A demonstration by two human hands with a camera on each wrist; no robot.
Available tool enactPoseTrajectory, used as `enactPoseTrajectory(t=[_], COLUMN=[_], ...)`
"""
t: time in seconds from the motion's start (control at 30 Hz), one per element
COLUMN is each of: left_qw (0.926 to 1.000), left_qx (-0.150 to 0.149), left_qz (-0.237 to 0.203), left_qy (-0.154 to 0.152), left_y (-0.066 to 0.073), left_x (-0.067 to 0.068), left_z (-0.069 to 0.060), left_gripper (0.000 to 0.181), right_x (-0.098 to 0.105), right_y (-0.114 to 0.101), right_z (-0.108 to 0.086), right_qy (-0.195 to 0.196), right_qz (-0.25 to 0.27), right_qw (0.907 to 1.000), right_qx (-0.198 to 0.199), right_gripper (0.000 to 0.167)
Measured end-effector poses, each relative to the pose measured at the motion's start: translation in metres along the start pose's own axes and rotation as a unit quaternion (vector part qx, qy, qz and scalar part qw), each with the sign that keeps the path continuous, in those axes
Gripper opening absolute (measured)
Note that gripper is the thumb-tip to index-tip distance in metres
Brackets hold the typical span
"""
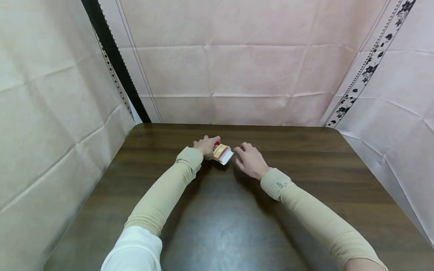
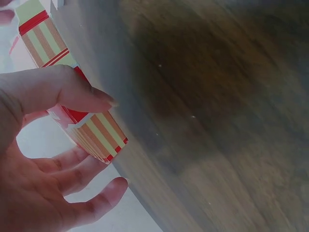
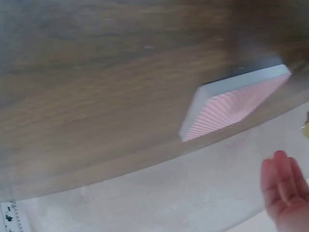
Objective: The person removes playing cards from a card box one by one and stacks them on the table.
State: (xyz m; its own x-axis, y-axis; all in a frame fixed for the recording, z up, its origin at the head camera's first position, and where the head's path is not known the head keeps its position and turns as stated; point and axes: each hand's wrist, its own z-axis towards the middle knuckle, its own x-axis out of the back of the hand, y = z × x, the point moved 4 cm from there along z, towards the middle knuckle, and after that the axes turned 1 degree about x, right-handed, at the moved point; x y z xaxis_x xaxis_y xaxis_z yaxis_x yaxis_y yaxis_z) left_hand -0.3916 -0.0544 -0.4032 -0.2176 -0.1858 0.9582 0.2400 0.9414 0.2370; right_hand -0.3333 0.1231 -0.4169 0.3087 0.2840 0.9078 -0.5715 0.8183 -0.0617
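Note:
My left hand point(image 1: 206, 146) grips a small carton point(image 1: 221, 152) with red and cream stripes, above the far middle of the table. In the left wrist view the thumb lies across the carton point(image 2: 43, 41) and fingers curl beneath it. A white flap point(image 1: 227, 157) stands out at its right end. My right hand point(image 1: 251, 160) is just right of the carton, apart from it. Its fingers point(image 3: 285, 179) look fairly straight and hold nothing visible. The right wrist view also shows a block point(image 3: 236, 104) with white sides and a red-and-white striped face, like a card deck; I cannot make it out in the head view.
The brown wooden table point(image 1: 217, 226) has rounded far corners. Pale creased cloth point(image 1: 254, 75) hangs behind it, with more on both sides. A black strip point(image 1: 116, 60) runs down at the left, and a flower-patterned border point(image 1: 369, 69) at the right.

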Motion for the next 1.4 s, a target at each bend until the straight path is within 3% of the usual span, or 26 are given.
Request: enactPoseTrajectory(t=[0.17,0.6,0.87,1.2,1.4], left_qw=[0.9999,0.9989,0.9989,0.9997,0.9995], left_qx=[-0.012,-0.04,-0.042,-0.007,-0.001], left_qz=[0.007,0.016,0.014,0.009,0.009], left_qy=[-0.001,-0.018,-0.018,-0.019,-0.031], left_y=[0.0,0.017,0.021,0.006,0.006], left_x=[-0.007,-0.01,-0.002,0.0,-0.004], left_z=[-0.004,-0.001,0.002,0.007,0.009], left_gripper=[0.059,0.065,0.065,0.062,0.061], right_x=[-0.01,-0.03,-0.022,-0.011,-0.009], right_y=[-0.018,-0.022,-0.019,-0.013,-0.013], right_z=[0.001,0.005,0.009,0.006,0.006], right_qy=[-0.04,-0.138,-0.127,-0.078,-0.043], right_qz=[0.01,-0.031,-0.041,0.017,0.061], right_qw=[0.9979,0.9893,0.9903,0.9949,0.996], right_qx=[0.05,0.036,0.039,0.062,0.05], right_gripper=[0.041,0.042,0.042,0.046,0.042])
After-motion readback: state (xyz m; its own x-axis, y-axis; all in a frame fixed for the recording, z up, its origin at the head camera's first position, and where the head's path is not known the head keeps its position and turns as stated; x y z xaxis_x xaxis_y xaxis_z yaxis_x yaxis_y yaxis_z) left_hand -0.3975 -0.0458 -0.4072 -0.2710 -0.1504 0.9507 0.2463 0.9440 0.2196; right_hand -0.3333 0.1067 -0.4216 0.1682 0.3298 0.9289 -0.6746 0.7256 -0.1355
